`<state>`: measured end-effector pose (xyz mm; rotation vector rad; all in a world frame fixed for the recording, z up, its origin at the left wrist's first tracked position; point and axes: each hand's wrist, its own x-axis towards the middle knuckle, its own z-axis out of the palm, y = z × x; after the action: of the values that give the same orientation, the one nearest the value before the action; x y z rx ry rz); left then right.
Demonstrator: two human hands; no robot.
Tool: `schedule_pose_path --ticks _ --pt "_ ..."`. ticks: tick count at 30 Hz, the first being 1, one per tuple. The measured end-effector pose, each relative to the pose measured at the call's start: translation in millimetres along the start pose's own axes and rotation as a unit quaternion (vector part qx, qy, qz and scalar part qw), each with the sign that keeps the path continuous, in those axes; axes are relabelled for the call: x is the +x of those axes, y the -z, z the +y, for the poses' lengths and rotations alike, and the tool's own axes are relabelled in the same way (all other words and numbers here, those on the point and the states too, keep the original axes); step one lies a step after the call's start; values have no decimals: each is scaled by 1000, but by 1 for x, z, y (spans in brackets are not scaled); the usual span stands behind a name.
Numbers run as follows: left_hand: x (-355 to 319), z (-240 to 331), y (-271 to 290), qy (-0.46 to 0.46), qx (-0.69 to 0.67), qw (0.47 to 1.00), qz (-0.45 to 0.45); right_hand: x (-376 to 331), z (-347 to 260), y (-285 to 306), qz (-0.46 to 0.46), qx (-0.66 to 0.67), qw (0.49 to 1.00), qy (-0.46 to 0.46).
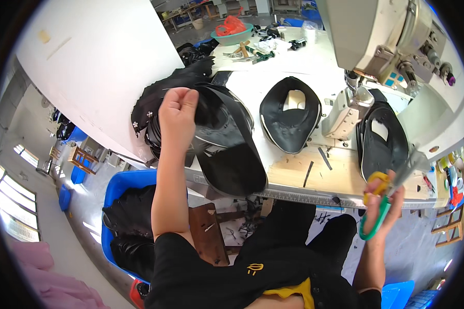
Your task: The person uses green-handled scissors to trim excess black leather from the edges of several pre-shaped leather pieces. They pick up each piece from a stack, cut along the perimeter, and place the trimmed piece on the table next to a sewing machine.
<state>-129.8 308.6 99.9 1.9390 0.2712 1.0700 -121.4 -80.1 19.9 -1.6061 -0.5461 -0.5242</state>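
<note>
My left hand [176, 114] grips the edge of a black shoe upper piece [227, 154] lifted off a stack of black pieces [160, 98] at the left of the white worktable [288, 67]. Its lower flap hangs over the table's front edge. My right hand [389, 198] holds scissors with yellow and green handles [375, 206] below the table edge at the right. Two more black shoe uppers lie on the table: one [290, 121] in the middle and one [382, 141] under the sewing machine [397, 56].
A blue bin [119, 190] with black pieces stands on the floor at my left. A green bowl holding red stuff [231, 32] and some tools sit at the table's far side. A wooden board [319, 177] covers the table's front, with small items at the far right.
</note>
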Motion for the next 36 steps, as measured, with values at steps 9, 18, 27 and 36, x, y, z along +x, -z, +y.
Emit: schedule_pose_path --ticks 9,18,27,36 --pt "-85 7 -87 229 -323 863 -312 6 -14 -69 -194 34 972 -132" --pt "-129 52 -151 -181 -211 896 -347 -2 2 -21 -5 -96 976 -196" --pt "-207 41 -208 120 -200 834 -500 95 48 96 67 219 909 -347" --pt "-219 77 -225 172 -361 830 -389 123 125 132 22 -351 926 -139"
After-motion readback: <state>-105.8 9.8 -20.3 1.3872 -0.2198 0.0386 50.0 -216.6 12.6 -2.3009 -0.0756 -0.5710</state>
